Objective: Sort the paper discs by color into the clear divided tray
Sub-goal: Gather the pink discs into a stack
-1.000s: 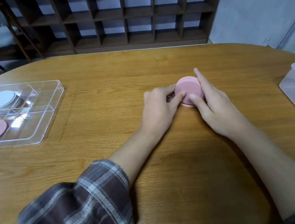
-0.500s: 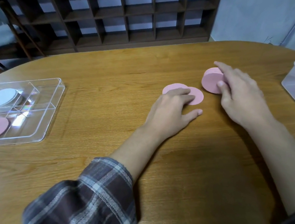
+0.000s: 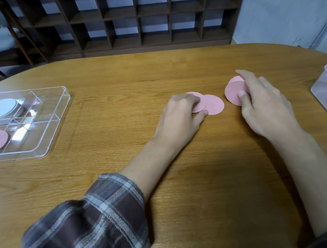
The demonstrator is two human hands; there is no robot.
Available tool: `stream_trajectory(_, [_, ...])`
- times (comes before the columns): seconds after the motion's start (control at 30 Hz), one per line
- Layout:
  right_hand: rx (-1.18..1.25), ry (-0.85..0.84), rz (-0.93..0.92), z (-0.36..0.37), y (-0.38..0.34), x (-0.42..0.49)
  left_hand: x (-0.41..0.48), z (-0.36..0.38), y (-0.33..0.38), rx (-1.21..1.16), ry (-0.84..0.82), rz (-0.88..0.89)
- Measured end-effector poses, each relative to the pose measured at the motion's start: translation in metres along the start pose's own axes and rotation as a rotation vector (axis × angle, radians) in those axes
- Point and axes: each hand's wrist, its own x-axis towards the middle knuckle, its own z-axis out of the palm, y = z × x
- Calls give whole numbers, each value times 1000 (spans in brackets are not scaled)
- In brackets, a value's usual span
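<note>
Pink stack (image 3: pixel 233 91) gripped by right hand (image 3: pixel 267 107), center right; left hand (image 3: pixel 179 121) flat on two loose discs (image 3: pixel 213 107); tray (image 3: pixel 58 125) lower left holds few, probably mostly unsorted.

You get soft, even indoor light, moderately bright. Faint arm shadows fall on the table (image 3: pixel 121 90) toward 5 o'clock. Glare flecks the clear tray (image 3: pixel 59 123) at 9 o'clock. Edges bow; your sleeve (image 3: pixel 93 218) at 6 o'clock blurs.
</note>
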Motion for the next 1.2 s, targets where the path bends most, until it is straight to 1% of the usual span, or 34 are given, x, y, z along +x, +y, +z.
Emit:
stream_trajectory(0.2, [40,29,4,2,0,-1,-1,-8,1,43,11,4])
stream_trajectory(0.33, [105,54,-22,4,0,-1,-1,-14,4,150,53,19])
stream_trajectory(0.43, [169,81,-58,6,0,-1,-2,-17,7,136,144,60])
stream_trajectory(0.57, [310,110,-85,7,-4,-2,-2,-17,9,109,348,169])
stream_trajectory(0.63, [373,104,-79,5,-10,-4,-2,-14,8,96,397,215])
stream_trajectory(0.8, [455,23,-73,5,-14,-6,1,-13,4,-167,332,207])
stream_trajectory(0.97, [506,-17,-78,8,-14,-6,1,-9,3,-390,230,81])
stream_trajectory(1.1, [518,-24,-115,11,-13,-7,1,-8,7,-389,200,93])
stream_trajectory(1.2, [515,-35,-145,11,-15,-8,1,-6,8,-394,191,47])
